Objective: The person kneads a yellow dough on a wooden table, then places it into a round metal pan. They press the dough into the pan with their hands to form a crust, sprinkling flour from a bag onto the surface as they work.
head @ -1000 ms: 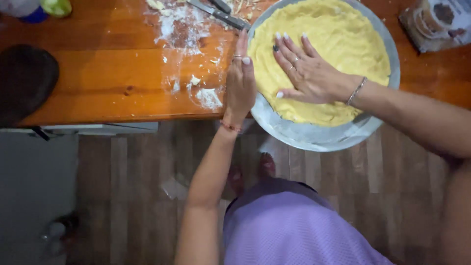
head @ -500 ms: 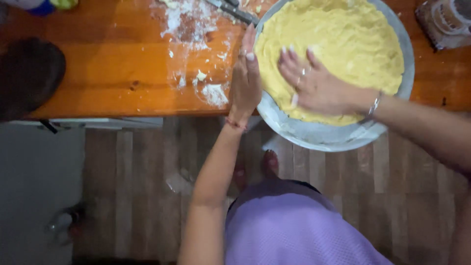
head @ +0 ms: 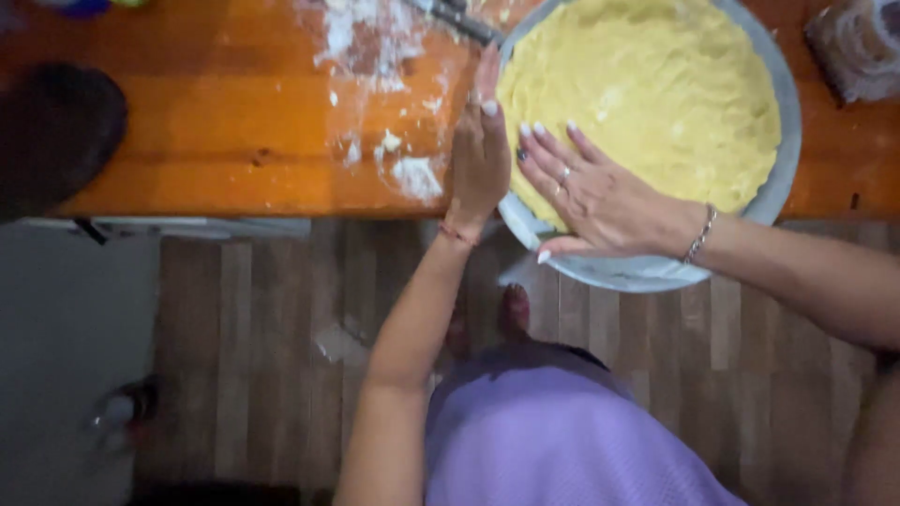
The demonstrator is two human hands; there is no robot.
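The right hand (head: 600, 192) lies flat, fingers (head: 548, 155) spread wide and gripping nothing, pressed on the near left part of the yellow dough (head: 656, 89). The left hand (head: 478, 155) stands on edge just beside it, fingers together and straight, laid against the outer left wall of the round grey metal pan (head: 783, 178); it holds nothing either. The two hands are close, with only the pan's rim between them.

The dough fills the pan nearly to its rim, pale yellow, with a dimpled, uneven surface. Under the right wrist, which wears a thin bracelet (head: 698, 234), the pan juts out past the near edge of the orange wooden desk (head: 187, 122) and hangs over the wood-plank floor (head: 262, 328).

Left of the left fingers, spilled white flour (head: 375, 56) and small lumps are scattered on the desk; beyond that the wood is open as far as a dark rounded thing (head: 56, 131) at the far left edge. Just beyond the left fingertips a metal utensil (head: 459, 19) lies against the pan's rim, blurred. Well to the right of the right hand, at the desk's far corner, sits a brown and white package (head: 858, 47), too blurred to make out.
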